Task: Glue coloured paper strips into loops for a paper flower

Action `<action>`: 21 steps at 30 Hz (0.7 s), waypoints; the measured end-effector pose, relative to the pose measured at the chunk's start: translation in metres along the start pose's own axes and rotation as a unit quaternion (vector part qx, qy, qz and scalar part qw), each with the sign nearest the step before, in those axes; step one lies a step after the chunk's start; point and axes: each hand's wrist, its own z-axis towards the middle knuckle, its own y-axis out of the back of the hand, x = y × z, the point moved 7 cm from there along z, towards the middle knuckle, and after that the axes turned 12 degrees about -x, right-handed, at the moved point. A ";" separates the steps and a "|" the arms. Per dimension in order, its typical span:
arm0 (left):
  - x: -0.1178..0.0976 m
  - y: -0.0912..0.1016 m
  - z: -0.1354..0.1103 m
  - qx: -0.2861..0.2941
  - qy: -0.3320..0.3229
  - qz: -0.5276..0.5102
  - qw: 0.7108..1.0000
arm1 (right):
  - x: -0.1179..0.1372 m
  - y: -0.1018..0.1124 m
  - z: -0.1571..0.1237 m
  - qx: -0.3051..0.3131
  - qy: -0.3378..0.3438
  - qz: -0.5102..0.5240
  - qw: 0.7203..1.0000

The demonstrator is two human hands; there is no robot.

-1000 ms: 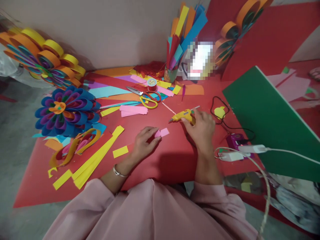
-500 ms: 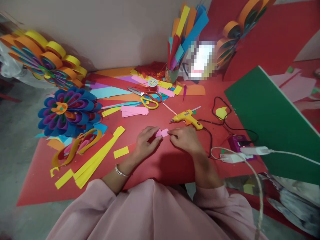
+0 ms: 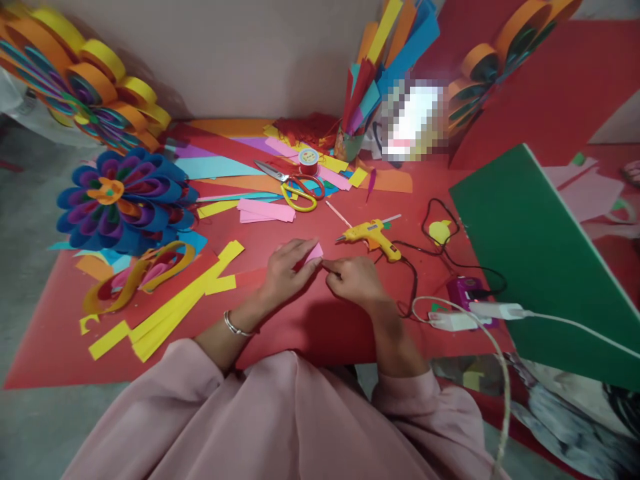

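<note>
A small pink paper strip (image 3: pixel 315 253) is held above the front middle of the red table (image 3: pixel 320 340). My left hand (image 3: pixel 293 272) has it between thumb and fingers, which hide part of it. My right hand (image 3: pixel 355 283) has its fingers curled, with thumb and forefinger pinched at the strip's lower right corner, close to my left thumb. Beyond the right hand lies a yellow glue gun (image 3: pixel 371 235), its nozzle pointing left. Several pink strips (image 3: pixel 265 211) are stacked past the left hand. A red and yellow strip (image 3: pixel 223 285) rests by the left forearm.
Red-and-yellow-handled scissors (image 3: pixel 303 193) and a red thread spool (image 3: pixel 309 161) lie farther back. Paper flowers (image 3: pixel 125 200) and yellow strips (image 3: pixel 170 303) are at left. A cup (image 3: pixel 347 147) holds paper strips. Cables, a purple power socket (image 3: pixel 463 291) and a green board (image 3: pixel 540 267) occupy the right.
My right hand has come closer to the left, and less of the pink strip shows between them. The red and yellow strip has shifted against the yellow strips. The camera view has moved slightly.
</note>
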 end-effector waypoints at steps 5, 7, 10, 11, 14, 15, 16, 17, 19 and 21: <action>0.010 0.005 -0.002 0.008 0.035 0.033 0.999 | 0.004 -0.005 0.000 -0.015 0.003 0.013 1.000; 0.013 0.004 -0.005 0.016 0.054 0.028 0.998 | 0.003 -0.008 0.000 -0.035 0.006 0.021 0.999; 0.018 0.004 -0.008 0.017 0.086 -0.005 0.996 | 0.000 -0.009 0.000 -0.076 0.020 0.047 0.996; 0.019 0.004 -0.008 0.013 0.097 -0.018 0.995 | -0.002 -0.006 0.000 -0.104 0.026 0.063 0.992; 0.021 0.005 -0.008 0.001 0.117 -0.047 0.992 | -0.024 0.016 -0.002 -0.247 -0.015 0.081 0.966; 0.021 0.005 -0.008 0.000 0.119 -0.052 0.991 | -0.036 0.026 -0.005 -0.302 -0.060 0.058 0.950; 0.020 0.005 -0.008 0.000 0.122 -0.055 0.991 | -0.049 0.035 -0.008 -0.342 -0.108 0.020 0.933; 0.020 0.005 -0.008 0.001 0.124 -0.057 0.991 | -0.059 0.041 -0.011 -0.364 -0.143 -0.019 0.920; 0.019 0.005 -0.007 0.006 0.129 -0.058 0.990 | -0.074 0.045 -0.012 -0.364 -0.186 -0.073 0.910; 0.019 0.005 -0.007 0.009 0.135 -0.056 0.989 | -0.082 0.042 -0.011 -0.329 -0.204 -0.096 0.917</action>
